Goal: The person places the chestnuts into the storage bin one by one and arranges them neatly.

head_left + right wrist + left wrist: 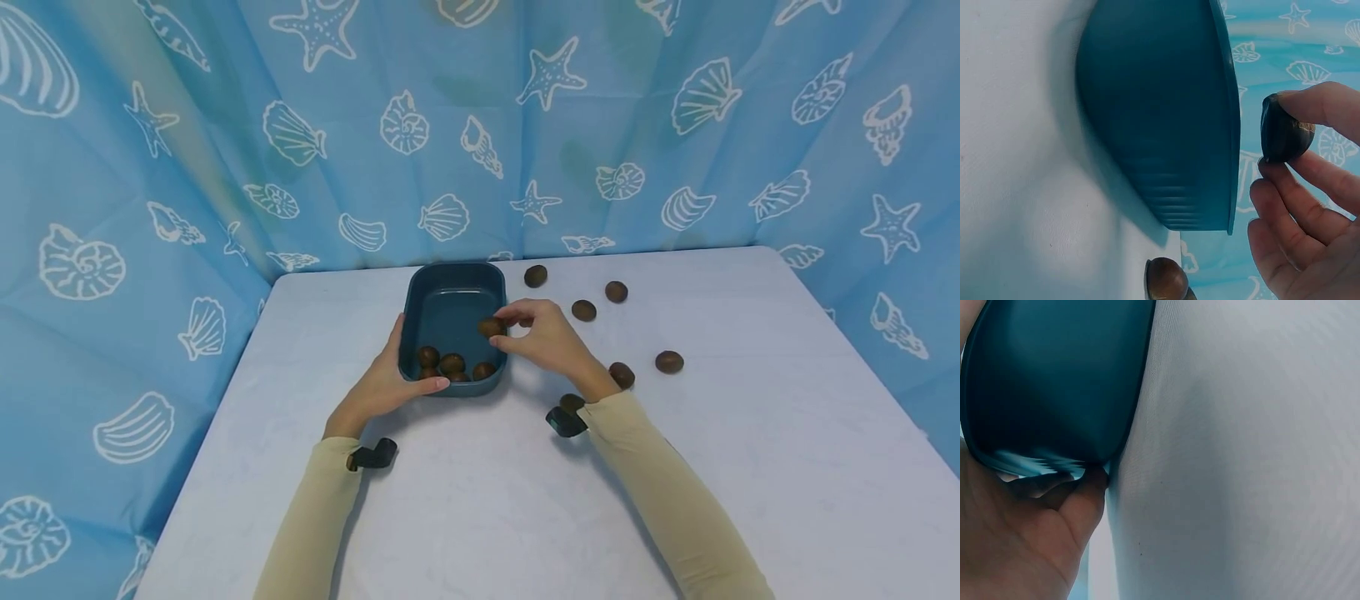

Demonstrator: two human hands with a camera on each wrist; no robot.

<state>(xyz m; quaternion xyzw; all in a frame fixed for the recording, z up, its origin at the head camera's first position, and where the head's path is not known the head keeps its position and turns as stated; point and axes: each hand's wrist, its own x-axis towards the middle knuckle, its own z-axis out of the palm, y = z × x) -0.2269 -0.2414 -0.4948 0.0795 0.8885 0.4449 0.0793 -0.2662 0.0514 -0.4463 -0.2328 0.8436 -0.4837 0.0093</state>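
I see the right hand pinching a chestnut just above the right side of the teal dish, whose long axis runs near to far; the left hand, farther from that chestnut, grips the dish's near-left corner.

Can make out no text, label, brand, number or sign on the teal tray, the brown rounded objects, the black wrist devices, the white table or the patterned curtain.

Loose nuts right of container
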